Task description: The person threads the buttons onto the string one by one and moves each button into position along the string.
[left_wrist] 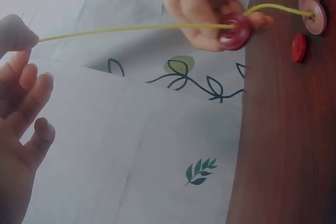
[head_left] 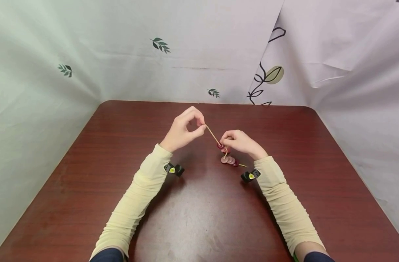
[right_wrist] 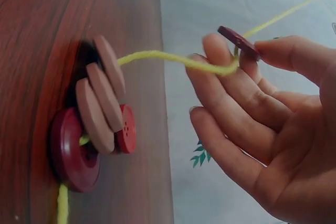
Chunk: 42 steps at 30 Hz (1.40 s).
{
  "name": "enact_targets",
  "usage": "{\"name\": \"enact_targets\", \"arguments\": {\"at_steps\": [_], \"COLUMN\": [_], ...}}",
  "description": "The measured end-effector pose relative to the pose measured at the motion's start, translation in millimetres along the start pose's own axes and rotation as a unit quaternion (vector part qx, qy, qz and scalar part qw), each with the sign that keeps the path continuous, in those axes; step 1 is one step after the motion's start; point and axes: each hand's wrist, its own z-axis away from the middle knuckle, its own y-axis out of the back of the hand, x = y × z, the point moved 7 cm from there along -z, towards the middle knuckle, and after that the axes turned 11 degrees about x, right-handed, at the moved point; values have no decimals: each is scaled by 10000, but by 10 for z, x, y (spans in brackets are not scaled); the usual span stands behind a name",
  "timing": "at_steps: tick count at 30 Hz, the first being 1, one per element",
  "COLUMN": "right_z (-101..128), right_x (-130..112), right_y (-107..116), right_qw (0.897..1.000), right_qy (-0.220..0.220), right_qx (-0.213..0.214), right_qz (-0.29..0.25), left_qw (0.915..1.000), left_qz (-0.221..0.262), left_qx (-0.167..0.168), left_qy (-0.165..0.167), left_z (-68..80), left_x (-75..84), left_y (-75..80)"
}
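Note:
My left hand (head_left: 182,131) pinches a yellow string (left_wrist: 131,28) between thumb and forefinger, raised above the table. The string runs taut from there to a dark red button (right_wrist: 231,36), through which it is threaded. Thumb and fingertips of my right hand (head_left: 244,142) pinch this button by its edge. Beyond it the string hangs slack to several pink buttons (right_wrist: 86,114) strung side by side low at the table. A larger maroon button (right_wrist: 62,140) follows on the string, with a tail of string past it. A bright red button (left_wrist: 298,48) lies close by the pink ones.
The brown wooden table (head_left: 192,218) spreads around both hands. A pale cloth (head_left: 120,43) with leaf prints hangs behind the table's far edge. Small black cameras are strapped at both wrists, over cream sleeves (head_left: 147,174).

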Motion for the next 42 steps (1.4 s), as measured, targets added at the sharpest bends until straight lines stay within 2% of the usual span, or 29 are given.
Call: {"name": "enact_targets", "arguments": {"at_steps": [7,21,34,42], "right_z": [11,34,22,17], "right_x": [27,53,84,121], "right_y": [-54,-106,-115,-139], "right_qw": [9980,9934,9863,9843], "right_qy": [310,708,745,738], "right_qx": [-316,-605,-554,-698], "right_qz": [450,663,1362,1442], "left_qw": [9999,9997,9999,9999], "left_qz": [-9,-38,4,85], "left_qx": [147,122,117,55], "left_qy": [32,-186,63,-19], "left_z": [-21,-25,-27,-18], "left_x": [28,65,70,54], "left_y": [57,63,59,50]}}
